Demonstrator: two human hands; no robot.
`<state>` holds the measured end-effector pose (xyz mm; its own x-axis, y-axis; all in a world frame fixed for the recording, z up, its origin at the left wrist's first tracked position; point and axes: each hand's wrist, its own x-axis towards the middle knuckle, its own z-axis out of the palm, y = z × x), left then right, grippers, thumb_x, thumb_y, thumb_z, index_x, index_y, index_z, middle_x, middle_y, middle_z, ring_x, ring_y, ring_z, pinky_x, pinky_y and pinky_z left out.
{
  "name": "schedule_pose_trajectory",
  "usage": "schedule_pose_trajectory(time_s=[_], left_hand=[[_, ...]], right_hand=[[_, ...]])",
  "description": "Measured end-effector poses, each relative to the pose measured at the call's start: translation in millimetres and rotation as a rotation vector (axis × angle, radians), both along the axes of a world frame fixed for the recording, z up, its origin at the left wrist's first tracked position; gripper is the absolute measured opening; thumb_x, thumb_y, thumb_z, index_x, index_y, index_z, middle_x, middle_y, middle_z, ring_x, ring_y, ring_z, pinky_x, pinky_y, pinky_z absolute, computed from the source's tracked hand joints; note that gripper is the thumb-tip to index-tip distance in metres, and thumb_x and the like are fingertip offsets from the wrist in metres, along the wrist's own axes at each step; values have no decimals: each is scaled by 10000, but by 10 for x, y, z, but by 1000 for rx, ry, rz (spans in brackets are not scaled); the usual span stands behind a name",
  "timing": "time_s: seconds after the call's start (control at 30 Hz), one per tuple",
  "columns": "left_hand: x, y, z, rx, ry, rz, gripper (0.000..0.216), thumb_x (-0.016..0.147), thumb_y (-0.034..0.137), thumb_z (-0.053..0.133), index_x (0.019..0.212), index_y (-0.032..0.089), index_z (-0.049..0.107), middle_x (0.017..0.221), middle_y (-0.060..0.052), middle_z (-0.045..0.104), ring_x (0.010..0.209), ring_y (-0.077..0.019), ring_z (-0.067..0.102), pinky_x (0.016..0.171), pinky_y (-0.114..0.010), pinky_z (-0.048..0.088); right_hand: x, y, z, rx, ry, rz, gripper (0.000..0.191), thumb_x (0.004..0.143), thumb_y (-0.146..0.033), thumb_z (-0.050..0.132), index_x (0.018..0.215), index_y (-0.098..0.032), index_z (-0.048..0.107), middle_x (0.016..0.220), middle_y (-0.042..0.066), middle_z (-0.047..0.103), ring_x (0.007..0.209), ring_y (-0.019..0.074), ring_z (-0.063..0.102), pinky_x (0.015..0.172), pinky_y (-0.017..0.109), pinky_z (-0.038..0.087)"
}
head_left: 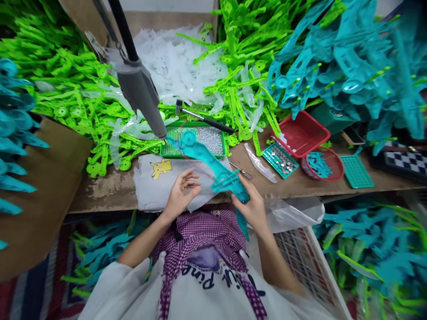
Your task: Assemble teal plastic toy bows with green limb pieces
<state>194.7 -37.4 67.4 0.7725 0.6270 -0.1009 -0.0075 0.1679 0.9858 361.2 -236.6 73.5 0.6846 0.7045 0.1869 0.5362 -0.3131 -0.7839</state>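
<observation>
My right hand [251,204] grips a long teal plastic part [208,160] by its near end. The part slants away to the left, with its round far end above a green tray [171,133] of small metal pieces. My left hand [183,191] is beside the part, fingers apart and curled a little, with nothing in it. Below that hand lies a grey cloth [148,186] with a yellow cartoon figure. A grey hanging power screwdriver [142,93] points down, its tip close to the far end of the part.
A hammer [207,119] lies behind the tray, a thin screwdriver [240,170] to its right. Farther right are a red bin [303,131], a red basket [338,171] of teal pieces and a teal tray [280,160] of metal discs. Green parts [73,102] and teal parts [363,58] are heaped around.
</observation>
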Motion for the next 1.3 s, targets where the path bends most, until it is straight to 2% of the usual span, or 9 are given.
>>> schedule_pose_trajectory(time_s=[0.1,0.23,0.4,0.6,0.8,0.93,1.1,1.17,1.3], left_hand=[[-162,-175,-81,-36,54,62,641,806,493,786,1319,237,498,1224,-117,647,978,-195,714,906,-364,575],[-389,-249,-181,-127,40,142,607,776,549,795,1233,242,537,1165,-107,695,1007,-234,721,919,-417,586],[-659,2,36,-225,-116,366,351,796,545,706,1018,275,665,1032,-50,750,1015,-238,711,950,-451,583],[-686,551,355,-157,-276,564,351,792,564,600,1015,305,681,1082,-63,742,1183,-265,649,1021,-468,537],[-679,941,67,-159,-266,814,368,676,510,767,864,251,586,1059,-49,731,1113,-227,666,981,-384,540],[-769,833,-100,179,-136,1015,362,623,406,834,812,202,601,949,-35,713,1070,-222,680,1081,-396,485],[-844,500,14,222,-223,890,335,711,384,796,962,218,650,1015,-23,710,997,-190,693,1004,-377,530],[-811,351,49,252,-234,801,348,726,417,794,989,235,657,1004,-17,712,962,-190,698,962,-371,547],[-629,55,-2,430,70,468,291,820,421,768,1033,233,703,992,-36,738,943,-201,696,897,-351,545]], right_hand=[[-36,-330,-55,-52,26,1,647,862,-258,646,1489,-328,504,1238,89,711,1087,299,708,871,462,614],[-13,-444,-13,-88,101,232,654,846,-247,653,1475,-363,518,1191,53,726,1000,272,725,807,409,618],[58,-49,33,-107,132,458,638,823,-214,624,1453,-282,555,1162,66,731,964,253,723,817,390,608],[382,646,-89,-72,54,606,701,799,-201,621,1485,-284,507,1423,77,630,1265,291,622,1060,502,511],[537,816,-123,-201,-122,666,708,825,-233,608,1513,-289,451,1471,115,561,1300,328,570,1055,560,475],[218,763,23,-233,-387,530,582,890,-296,639,1454,-242,508,1496,173,509,1355,378,489,1067,585,380],[-323,1026,-73,-205,-401,489,219,988,-350,557,1137,-233,667,1242,128,674,1136,296,605,978,473,364],[-397,1137,-165,-232,-366,457,181,999,-320,537,1020,-222,687,1154,115,696,1061,280,615,947,456,354],[-289,1183,-201,-169,-158,382,194,991,-336,561,931,-216,702,1037,86,699,1034,255,628,912,418,387]])
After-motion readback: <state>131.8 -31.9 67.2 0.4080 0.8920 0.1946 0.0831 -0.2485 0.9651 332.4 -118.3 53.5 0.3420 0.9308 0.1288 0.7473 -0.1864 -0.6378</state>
